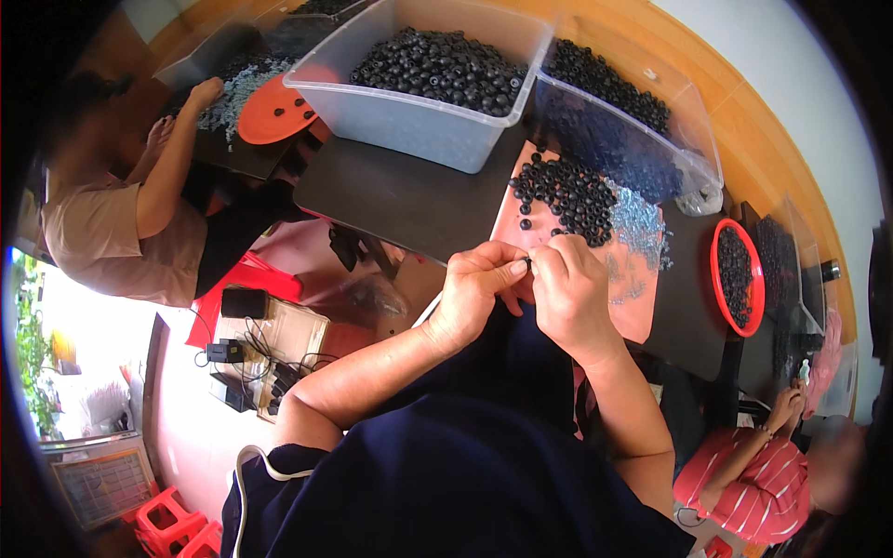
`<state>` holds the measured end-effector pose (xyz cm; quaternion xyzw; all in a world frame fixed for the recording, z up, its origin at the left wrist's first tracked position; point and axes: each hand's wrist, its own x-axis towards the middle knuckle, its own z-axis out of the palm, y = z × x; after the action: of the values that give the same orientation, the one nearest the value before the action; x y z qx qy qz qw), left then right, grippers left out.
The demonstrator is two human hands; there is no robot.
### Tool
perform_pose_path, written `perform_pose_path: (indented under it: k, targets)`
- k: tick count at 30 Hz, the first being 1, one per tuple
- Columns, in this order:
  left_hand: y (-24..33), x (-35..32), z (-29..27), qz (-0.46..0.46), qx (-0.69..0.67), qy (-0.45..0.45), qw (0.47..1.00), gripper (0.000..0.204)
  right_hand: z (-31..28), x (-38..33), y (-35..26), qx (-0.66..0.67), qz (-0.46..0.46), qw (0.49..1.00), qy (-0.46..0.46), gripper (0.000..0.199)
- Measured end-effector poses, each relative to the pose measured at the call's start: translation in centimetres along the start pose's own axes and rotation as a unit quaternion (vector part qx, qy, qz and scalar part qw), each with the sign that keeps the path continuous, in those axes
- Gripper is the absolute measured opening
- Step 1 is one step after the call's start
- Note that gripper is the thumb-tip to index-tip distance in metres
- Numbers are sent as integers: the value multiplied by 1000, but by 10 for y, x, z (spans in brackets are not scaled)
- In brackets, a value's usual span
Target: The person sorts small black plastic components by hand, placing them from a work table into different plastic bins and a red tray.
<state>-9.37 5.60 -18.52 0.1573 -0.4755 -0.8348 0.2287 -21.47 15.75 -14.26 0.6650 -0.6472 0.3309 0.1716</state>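
1. A dark worktable [400,191] ran along a wall with a curved wooden edge, crowded with bins and trays; the floor below showed pinkish, with red stools and a board of cables.

2. Two clear plastic tubs [419,116] sat at the far side of the table, both heaped with small black rings.

3. A salmon-coloured mat [633,312] lay in front of the seated person, carrying a loose pile of black rings [567,195] and, just beside it, a scatter of small silvery clear bits [637,223].

4. The person's left hand [479,284] and right hand [572,284] met above the near edge of the mat, fingertips touching. Both were closed in a pinch around one tiny black piece [527,264], held between thumbs and forefingers.

5. The piece looked like one of the rings: dark, round, very small. Whether a second part was being pressed into it was too small to tell.

6. By my judgement the step in hand was fitting or checking a single ring by fingertip. Any next move would call for a fine, steady pinch, since the piece could easily slip and drop.

7. A person in a beige top worked at the left by an orange tray [274,112]; another in red stripes sat at the right near a red bowl of rings [735,274].
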Motion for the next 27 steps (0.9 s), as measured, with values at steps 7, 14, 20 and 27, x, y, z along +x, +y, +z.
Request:
perform_pose_path:
  k: [7, 14, 20, 27]
  targets:
    - [-11, 0, 7, -21, -47, 42, 998, 12, 14, -11, -7, -21, 42, 998, 42, 19]
    - [-13, -16, 4, -12, -18, 25, 999, 13, 12, -20, -9, -5, -14, 999, 29, 21]
    - [29, -19, 14, 9, 119, 26, 993, 13, 12, -37, -24, 116, 95, 983, 110, 26]
    - [179, 75, -4, 356, 413, 97, 833, 29, 40, -117, -22, -3, 119, 966, -228, 26]
